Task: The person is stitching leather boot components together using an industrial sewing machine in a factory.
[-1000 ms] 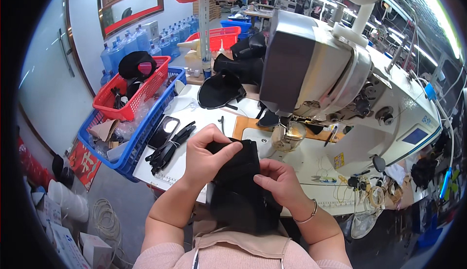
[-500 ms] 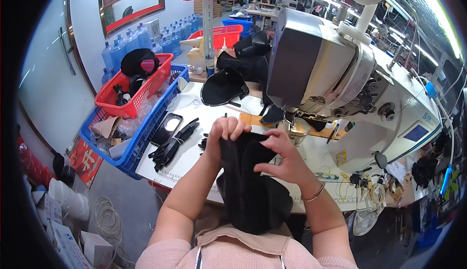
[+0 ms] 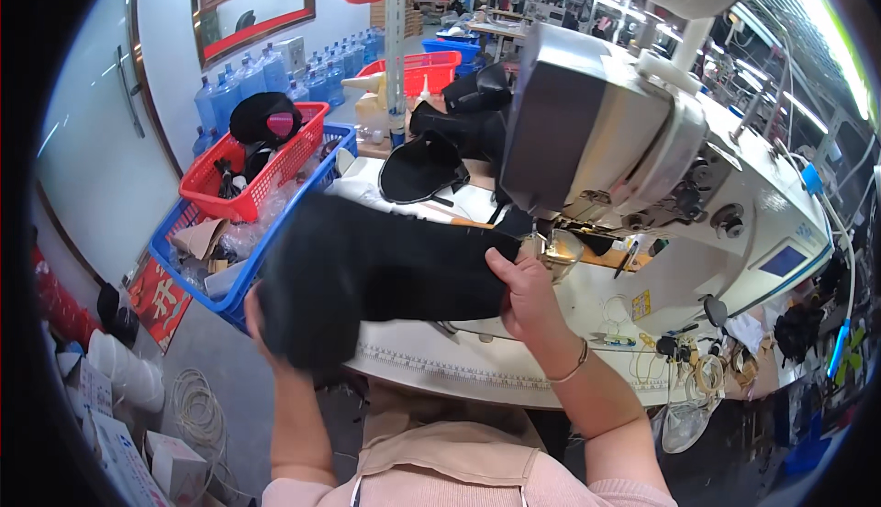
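Note:
A large black sewn piece point(image 3: 431, 264), soft-looking with a broad rounded left end, stretches across the front of the sewing machine table. My right hand point(image 3: 528, 291) grips its right end, thumb on top, just in front of the needle area. At the left end, my left hand point(image 3: 259, 323) holds the piece from its outer side; most of those fingers are hidden behind it, and that end is smeared by motion. The sewing machine point(image 3: 633, 131) stands beyond my right hand, its needle area close to the piece's right end.
More black pieces point(image 3: 424, 169) lie at the back of the white table point(image 3: 459, 351). On the left, a red basket point(image 3: 248, 190) rests on a blue crate point(image 3: 216, 300) holding wrapped items. Small scissors-like tools point(image 3: 610, 339) and cords lie at the right.
The black piece was upright and folded near my chest; now it is spread sideways above the table. My left hand has moved left and down, while my right hand now grips the other end.

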`<action>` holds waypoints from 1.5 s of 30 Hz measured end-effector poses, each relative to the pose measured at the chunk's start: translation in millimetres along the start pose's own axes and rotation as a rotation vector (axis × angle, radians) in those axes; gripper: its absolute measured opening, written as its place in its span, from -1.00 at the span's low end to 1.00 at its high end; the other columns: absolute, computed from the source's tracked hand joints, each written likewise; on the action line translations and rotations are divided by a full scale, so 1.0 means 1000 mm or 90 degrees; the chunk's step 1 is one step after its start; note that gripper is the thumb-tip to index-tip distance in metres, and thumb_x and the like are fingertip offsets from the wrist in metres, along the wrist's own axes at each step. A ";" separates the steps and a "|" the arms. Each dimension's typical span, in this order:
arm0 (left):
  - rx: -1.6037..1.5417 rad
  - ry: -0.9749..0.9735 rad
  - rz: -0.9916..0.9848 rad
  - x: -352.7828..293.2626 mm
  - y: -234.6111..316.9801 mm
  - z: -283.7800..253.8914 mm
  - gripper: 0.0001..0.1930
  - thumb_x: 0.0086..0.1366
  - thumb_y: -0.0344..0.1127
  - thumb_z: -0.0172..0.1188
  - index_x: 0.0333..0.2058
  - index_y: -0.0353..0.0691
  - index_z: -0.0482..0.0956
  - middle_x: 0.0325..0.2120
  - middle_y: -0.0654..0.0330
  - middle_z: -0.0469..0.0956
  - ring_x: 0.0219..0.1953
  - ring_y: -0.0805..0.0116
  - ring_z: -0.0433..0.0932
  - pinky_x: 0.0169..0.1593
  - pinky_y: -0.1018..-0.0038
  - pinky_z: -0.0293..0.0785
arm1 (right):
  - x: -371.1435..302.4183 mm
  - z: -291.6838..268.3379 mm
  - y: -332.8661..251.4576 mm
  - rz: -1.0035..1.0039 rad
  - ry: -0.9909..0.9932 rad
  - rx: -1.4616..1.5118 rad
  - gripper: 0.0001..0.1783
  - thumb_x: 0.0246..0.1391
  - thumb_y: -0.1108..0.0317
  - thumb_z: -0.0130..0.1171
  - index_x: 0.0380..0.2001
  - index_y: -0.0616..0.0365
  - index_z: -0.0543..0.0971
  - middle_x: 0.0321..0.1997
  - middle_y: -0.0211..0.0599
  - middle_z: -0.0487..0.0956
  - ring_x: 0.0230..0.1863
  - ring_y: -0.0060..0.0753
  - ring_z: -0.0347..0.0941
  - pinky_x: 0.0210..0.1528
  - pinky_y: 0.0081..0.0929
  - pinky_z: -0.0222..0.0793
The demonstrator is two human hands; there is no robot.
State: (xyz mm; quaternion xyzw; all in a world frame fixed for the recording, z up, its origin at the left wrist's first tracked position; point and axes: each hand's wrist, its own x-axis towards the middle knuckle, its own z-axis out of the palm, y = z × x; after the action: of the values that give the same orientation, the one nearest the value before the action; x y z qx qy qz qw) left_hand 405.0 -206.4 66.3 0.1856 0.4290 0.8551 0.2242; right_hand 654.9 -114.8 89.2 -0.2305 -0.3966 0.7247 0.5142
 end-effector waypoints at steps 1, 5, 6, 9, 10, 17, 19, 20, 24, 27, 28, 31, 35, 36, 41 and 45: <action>-0.199 -0.047 0.103 0.015 -0.027 -0.066 -0.83 0.29 -0.30 -0.11 -0.41 -0.25 0.40 -0.51 0.25 0.37 -0.45 0.48 0.34 -0.30 0.53 0.33 | -0.004 0.020 -0.008 -0.021 -0.021 0.040 -0.72 0.15 0.40 0.00 -0.08 0.24 0.43 -0.12 -0.25 0.52 -0.16 -0.45 0.49 -0.15 -0.52 0.45; 0.208 -0.490 -0.016 -0.073 -0.017 -0.050 -0.59 0.30 -0.04 -0.04 -0.28 -0.37 0.49 -0.42 0.12 0.51 -0.35 0.42 0.46 -0.24 0.50 0.37 | 0.022 0.070 0.014 -0.039 -0.050 0.123 -0.77 0.16 0.38 0.02 -0.11 0.09 0.39 -0.15 -0.34 0.53 -0.20 -0.41 0.51 -0.10 -0.36 0.43; 0.130 -0.616 -0.077 -0.078 -0.027 -0.031 -0.40 0.26 0.14 -0.03 -0.10 -0.40 0.43 -0.26 0.07 0.52 -0.18 0.35 0.48 -0.07 0.42 0.37 | 0.033 0.075 0.032 -0.092 -0.073 0.134 -0.81 0.16 0.41 0.01 -0.13 0.08 0.40 -0.15 -0.36 0.53 -0.20 -0.41 0.51 -0.13 -0.43 0.44; -0.118 -0.621 -0.183 -0.067 -0.054 0.006 -0.27 0.23 0.23 -0.05 0.09 -0.35 0.24 -0.02 0.10 0.38 0.04 0.39 0.34 0.12 0.44 0.21 | 0.037 0.087 0.064 -0.188 -0.084 0.018 -0.89 0.18 0.42 0.02 -0.23 0.15 0.42 -0.35 -0.53 0.47 -0.34 -0.76 0.32 -0.28 -0.77 0.26; -0.118 -0.615 -0.178 -0.066 -0.057 0.010 -0.27 0.23 0.23 -0.05 0.09 -0.35 0.24 -0.02 0.10 0.38 0.04 0.39 0.34 0.12 0.44 0.21 | 0.034 0.089 0.067 -0.265 -0.103 -0.031 -0.90 0.18 0.44 0.02 -0.24 0.17 0.41 -0.36 -0.54 0.45 -0.33 -0.78 0.28 -0.27 -0.79 0.22; 0.024 -0.466 -0.293 -0.069 -0.048 0.012 -0.70 0.29 -0.16 0.05 -0.11 -0.23 0.44 -0.19 0.27 0.48 -0.14 0.46 0.44 -0.05 0.43 0.36 | 0.038 0.106 0.038 -0.185 -0.055 0.181 -0.80 0.18 0.39 -0.01 -0.16 0.24 0.40 -0.15 -0.29 0.51 -0.16 -0.47 0.45 -0.06 -0.55 0.37; 0.209 -0.401 -0.136 -0.052 -0.060 -0.006 -0.81 0.14 -0.41 0.21 -0.24 -0.26 0.52 -0.30 0.22 0.53 -0.24 0.34 0.50 -0.12 0.48 0.41 | 0.054 0.097 0.038 -0.155 -0.026 0.226 -0.77 0.17 0.42 -0.03 -0.10 0.22 0.38 -0.10 -0.21 0.50 -0.08 -0.30 0.46 0.01 -0.41 0.38; 0.392 -0.372 0.060 -0.036 -0.062 -0.012 -0.76 0.09 -0.41 0.23 -0.23 -0.27 0.51 -0.31 0.17 0.52 -0.24 0.27 0.50 -0.12 0.45 0.41 | 0.058 0.095 0.035 -0.150 0.010 0.230 -0.75 0.16 0.42 -0.02 -0.08 0.21 0.38 -0.07 -0.20 0.49 -0.05 -0.27 0.45 0.03 -0.37 0.38; 0.741 -0.262 0.445 0.038 -0.081 -0.030 -0.60 -0.02 -0.36 0.28 -0.16 -0.31 0.47 -0.16 0.04 0.45 -0.04 0.06 0.38 0.06 0.26 0.25 | 0.079 0.080 0.037 -0.181 0.068 0.277 -0.75 0.20 0.35 -0.06 -0.05 0.11 0.37 -0.04 -0.26 0.47 -0.04 -0.26 0.42 0.01 -0.27 0.37; 0.992 -0.270 0.442 0.069 -0.104 -0.040 -0.41 -0.05 -0.25 0.32 -0.01 -0.31 0.37 -0.12 0.06 0.44 -0.03 0.08 0.38 0.07 0.19 0.22 | 0.097 0.051 0.063 -0.116 0.155 0.244 -0.69 0.22 0.37 -0.10 0.03 0.05 0.30 0.01 -0.31 0.41 -0.05 -0.30 0.37 -0.03 -0.19 0.36; 1.058 -0.312 0.360 0.076 -0.104 -0.041 -0.37 -0.07 -0.23 0.34 0.00 -0.31 0.36 -0.14 0.07 0.46 -0.03 0.08 0.38 0.05 0.18 0.23 | 0.098 0.043 0.075 -0.100 0.169 0.240 -0.68 0.23 0.37 -0.11 0.05 0.06 0.28 0.03 -0.31 0.38 -0.03 -0.29 0.35 -0.02 -0.15 0.35; 1.110 -0.371 0.215 0.089 -0.083 -0.030 -0.48 -0.07 -0.20 0.31 -0.10 -0.25 0.47 -0.22 0.03 0.51 -0.12 0.07 0.47 -0.05 0.22 0.33 | 0.092 0.023 0.095 -0.009 0.232 0.234 -0.66 0.23 0.38 -0.12 0.07 0.06 0.25 0.03 -0.27 0.36 -0.02 -0.24 0.35 0.06 -0.07 0.31; 0.816 -0.282 0.084 0.103 -0.055 -0.037 -0.50 -0.02 -0.15 0.25 -0.13 -0.35 0.48 -0.29 -0.07 0.56 -0.27 0.11 0.56 -0.15 0.37 0.44 | 0.075 0.014 0.088 0.025 0.202 0.159 -0.70 0.21 0.29 -0.04 -0.12 0.30 0.34 -0.08 -0.11 0.45 -0.03 -0.13 0.41 0.10 -0.16 0.32; 0.647 -0.288 -0.047 0.109 -0.054 -0.041 -0.54 0.02 -0.20 0.25 -0.13 -0.35 0.46 -0.32 0.03 0.56 -0.30 0.28 0.55 -0.18 0.45 0.43 | 0.063 0.016 0.085 0.058 0.178 0.107 -0.70 0.20 0.27 -0.02 -0.13 0.29 0.35 -0.09 -0.11 0.45 -0.06 -0.16 0.42 0.07 -0.20 0.34; 0.206 -0.418 -0.233 0.033 -0.040 -0.011 -0.56 0.13 -0.37 0.17 -0.02 -0.29 0.27 -0.32 0.16 0.50 -0.29 0.44 0.47 -0.16 0.50 0.40 | -0.002 0.022 0.091 -0.106 -0.042 -0.495 -0.83 0.08 0.39 0.14 -0.26 0.22 0.49 -0.35 -0.43 0.52 -0.35 -0.67 0.40 -0.26 -0.69 0.33; 0.072 -0.421 -0.261 -0.031 -0.050 0.006 -0.53 0.33 -0.12 -0.01 0.09 -0.27 0.16 -0.13 0.18 0.37 -0.12 0.47 0.37 -0.06 0.55 0.34 | -0.011 0.043 0.088 -0.128 -0.167 -0.575 -0.81 -0.10 0.45 0.30 -0.39 0.23 0.52 -0.40 -0.36 0.51 -0.44 -0.60 0.45 -0.38 -0.67 0.38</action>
State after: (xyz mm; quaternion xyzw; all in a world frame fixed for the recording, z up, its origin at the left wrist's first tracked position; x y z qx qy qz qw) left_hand 445.0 -192.6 24.8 0.3738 0.4081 0.6616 0.5060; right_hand 578.0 -153.1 41.8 -0.2982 -0.7535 0.4497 0.3757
